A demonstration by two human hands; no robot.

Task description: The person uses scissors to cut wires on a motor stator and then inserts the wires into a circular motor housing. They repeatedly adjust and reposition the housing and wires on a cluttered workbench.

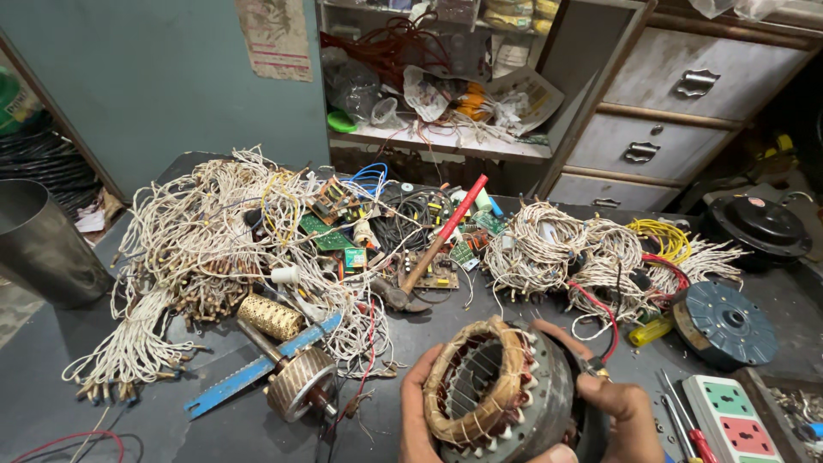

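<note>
While both hands clasp the stator (501, 390) at the bench's (51, 386) near edge, left hand (417, 416) cupping its side, right hand (621, 411) wrapped round its rim, a slip could nick the windings. Beyond, the hammer (437, 249) and wires (214, 240) could snag leads.

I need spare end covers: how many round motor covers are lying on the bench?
2. One blue-grey round cover lies at the right, beside the yellow screwdriver handle; one black cover sits behind it at the far right edge. Others may be hidden under the wire bundles.
</note>
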